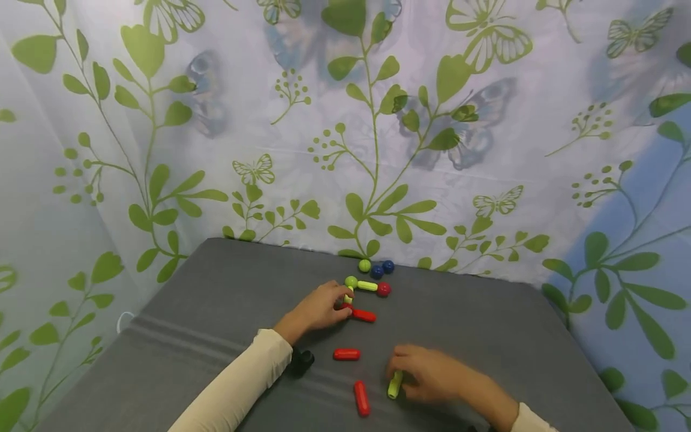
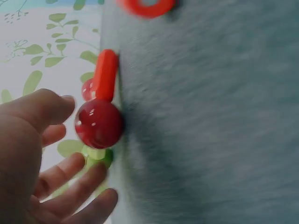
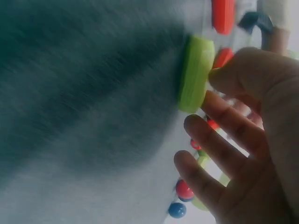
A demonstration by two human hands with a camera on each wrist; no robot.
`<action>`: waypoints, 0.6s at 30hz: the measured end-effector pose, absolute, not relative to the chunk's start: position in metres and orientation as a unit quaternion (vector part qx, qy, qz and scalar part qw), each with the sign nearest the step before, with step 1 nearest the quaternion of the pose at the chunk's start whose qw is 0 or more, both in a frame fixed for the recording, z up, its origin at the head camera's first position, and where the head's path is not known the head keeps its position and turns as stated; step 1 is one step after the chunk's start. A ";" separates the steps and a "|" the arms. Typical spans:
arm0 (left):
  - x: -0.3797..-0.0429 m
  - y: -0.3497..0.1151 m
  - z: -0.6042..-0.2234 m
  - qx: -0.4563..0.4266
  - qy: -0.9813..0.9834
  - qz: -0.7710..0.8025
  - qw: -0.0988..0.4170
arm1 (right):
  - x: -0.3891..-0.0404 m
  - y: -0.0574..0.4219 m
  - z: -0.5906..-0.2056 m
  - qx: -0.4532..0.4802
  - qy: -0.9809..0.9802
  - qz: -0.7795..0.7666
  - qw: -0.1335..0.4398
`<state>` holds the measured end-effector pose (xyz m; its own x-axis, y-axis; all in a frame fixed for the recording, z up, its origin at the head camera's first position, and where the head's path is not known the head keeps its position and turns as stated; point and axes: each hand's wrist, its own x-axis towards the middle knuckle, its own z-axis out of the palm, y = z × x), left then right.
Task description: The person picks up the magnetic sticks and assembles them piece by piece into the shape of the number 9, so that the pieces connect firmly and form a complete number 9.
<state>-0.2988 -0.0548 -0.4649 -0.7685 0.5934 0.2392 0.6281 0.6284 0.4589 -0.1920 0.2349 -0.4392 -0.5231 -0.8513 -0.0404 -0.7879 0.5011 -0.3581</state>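
Near right, my right hand (image 1: 429, 373) is at a lime plastic rod (image 3: 197, 74), pinch unclear; left hand (image 1: 320, 306) spread beside glossy red ball (image 2: 99, 123). Likely pickup; next needs firm grip.

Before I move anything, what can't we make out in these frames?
Red ball at the left hand: head view, mostly covered by that hand's fingers.
Lime rod: head view, far end hidden by the right hand, itself blurred.
Black object: head view, partly covered by the left sleeve; can't tell what it is.
Red piece: left wrist view, cut off by the top edge.
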 end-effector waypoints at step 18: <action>-0.366 -0.007 -0.442 -0.342 -0.926 -0.159 0.006 | -0.198 0.225 -0.448 -0.431 0.894 -0.112 0.048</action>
